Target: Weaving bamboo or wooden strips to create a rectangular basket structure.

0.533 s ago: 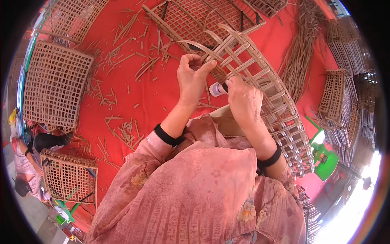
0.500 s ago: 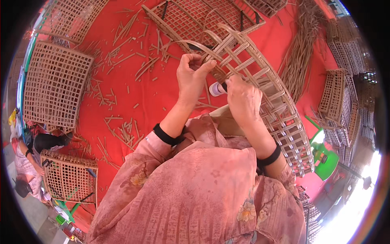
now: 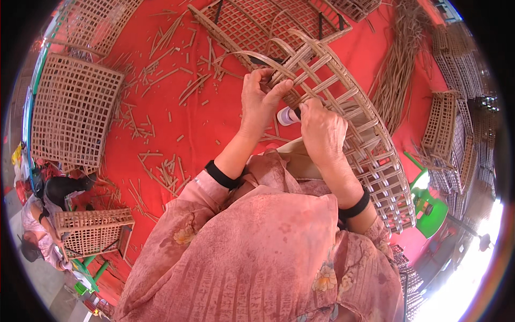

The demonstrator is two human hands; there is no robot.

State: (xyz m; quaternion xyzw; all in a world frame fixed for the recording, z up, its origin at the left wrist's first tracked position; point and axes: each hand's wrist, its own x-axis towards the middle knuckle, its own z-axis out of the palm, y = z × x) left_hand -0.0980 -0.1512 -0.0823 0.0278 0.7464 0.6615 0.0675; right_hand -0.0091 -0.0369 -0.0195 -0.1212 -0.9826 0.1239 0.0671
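Note:
A woven lattice basket (image 3: 370, 137) of brown cane stands tilted on its side in front of me, its rim curving down to the right. Loose cane strips (image 3: 257, 54) stick out from its upper left end. My left hand (image 3: 259, 102) pinches the basket's near edge between thumb and fingers. Just right of it, my right hand (image 3: 324, 129) is closed against the same edge, its fingertips around something small and dark that I cannot make out. Below the fingertips shows a white and purple round object (image 3: 287, 117), partly covered.
Cut cane pieces (image 3: 169, 174) litter the red floor sheet (image 3: 214, 121). A bundle of long strips (image 3: 399, 70) lies far right, near stacked baskets (image 3: 442, 123). A green stool (image 3: 432, 214) stands at right. Other baskets (image 3: 75, 112) lie left, where another person (image 3: 40, 222) handles one.
My left hand has shifted slightly right along the basket's edge, while my right hand stays nearly in place. At left, the other person's basket has tipped over.

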